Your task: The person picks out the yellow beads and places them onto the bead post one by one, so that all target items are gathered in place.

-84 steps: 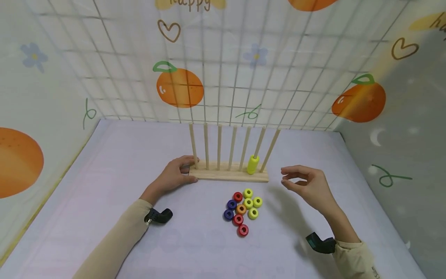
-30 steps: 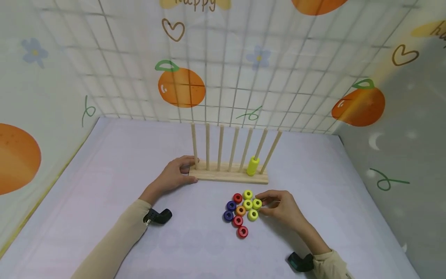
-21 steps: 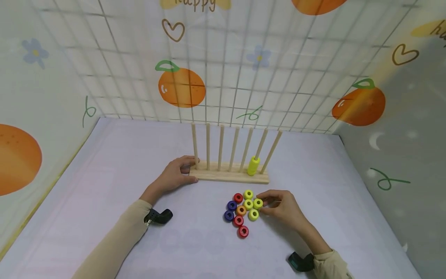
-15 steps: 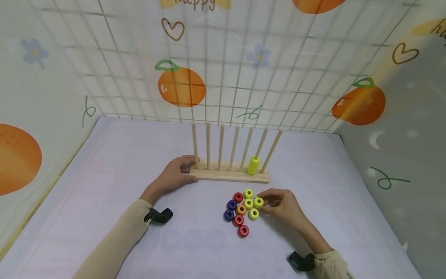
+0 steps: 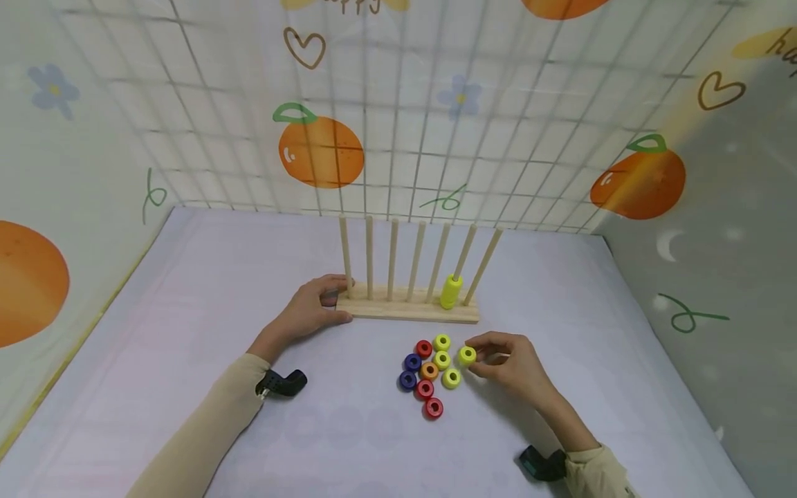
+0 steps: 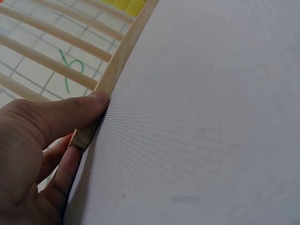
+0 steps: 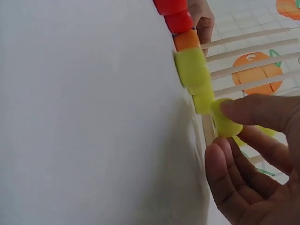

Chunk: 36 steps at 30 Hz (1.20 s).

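Note:
A wooden peg rack (image 5: pixel 405 310) with a row of upright pegs stands on the table in the head view. My left hand (image 5: pixel 305 306) grips the left end of its base, thumb in front; the left wrist view shows the thumb (image 6: pixel 77 110) against the wood. Yellow beads (image 5: pixel 451 293) are stacked on the second peg from the right. In front of the rack, my right hand (image 5: pixel 513 363) pinches one yellow bead (image 5: pixel 467 356) between thumb and fingers. In the right wrist view that bead (image 7: pixel 226 119) is beside the loose ones.
Loose beads lie left of my right hand: yellow ones (image 5: pixel 441 360), an orange bead (image 5: pixel 429 371), red beads (image 5: pixel 434 408) and dark blue ones (image 5: pixel 407 380). A patterned cloth backdrop (image 5: pixel 398 124) rises behind the table and at both sides.
From out at the right, my right hand came in to the beads and took hold of a yellow one. That bead has shifted slightly right, apart from the cluster. The left hand keeps its grip.

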### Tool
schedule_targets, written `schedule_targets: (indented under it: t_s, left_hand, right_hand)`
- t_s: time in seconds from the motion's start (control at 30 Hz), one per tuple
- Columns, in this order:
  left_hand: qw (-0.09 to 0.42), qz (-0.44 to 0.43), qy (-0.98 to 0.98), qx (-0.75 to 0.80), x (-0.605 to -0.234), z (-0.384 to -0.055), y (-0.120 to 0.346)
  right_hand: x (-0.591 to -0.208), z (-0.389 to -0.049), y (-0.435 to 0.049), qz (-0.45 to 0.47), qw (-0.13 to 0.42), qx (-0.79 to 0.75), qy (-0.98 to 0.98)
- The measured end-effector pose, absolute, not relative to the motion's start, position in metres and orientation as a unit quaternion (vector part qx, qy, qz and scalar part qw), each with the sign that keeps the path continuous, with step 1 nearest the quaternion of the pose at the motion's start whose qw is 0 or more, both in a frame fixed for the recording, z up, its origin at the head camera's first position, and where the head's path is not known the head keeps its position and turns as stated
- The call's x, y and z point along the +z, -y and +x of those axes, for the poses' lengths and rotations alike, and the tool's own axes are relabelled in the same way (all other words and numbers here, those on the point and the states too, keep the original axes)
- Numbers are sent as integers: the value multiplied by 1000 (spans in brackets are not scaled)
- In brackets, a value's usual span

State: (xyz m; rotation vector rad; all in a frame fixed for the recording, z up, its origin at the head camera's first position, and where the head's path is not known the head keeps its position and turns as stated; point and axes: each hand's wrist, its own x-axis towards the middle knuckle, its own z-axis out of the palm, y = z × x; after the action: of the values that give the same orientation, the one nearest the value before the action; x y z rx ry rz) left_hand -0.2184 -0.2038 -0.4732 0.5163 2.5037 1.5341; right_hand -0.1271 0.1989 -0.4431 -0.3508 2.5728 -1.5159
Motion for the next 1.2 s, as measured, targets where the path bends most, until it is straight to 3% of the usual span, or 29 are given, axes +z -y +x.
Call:
schedule_targets:
  t_s: [0.57, 0.8, 1.2]
  left_hand:
    - [87, 177, -825, 529, -471, -217, 205]
    - [87, 176, -826, 528, -472, -219, 203]
    - [81, 176, -832, 521, -475, -221, 204]
  right_hand:
    - [-420, -138, -208, -137, 14, -497, -857]
    - [-383, -126, -192, -134, 3, -478, -868]
    - [-386, -136, -200, -175, -31, -499, -848]
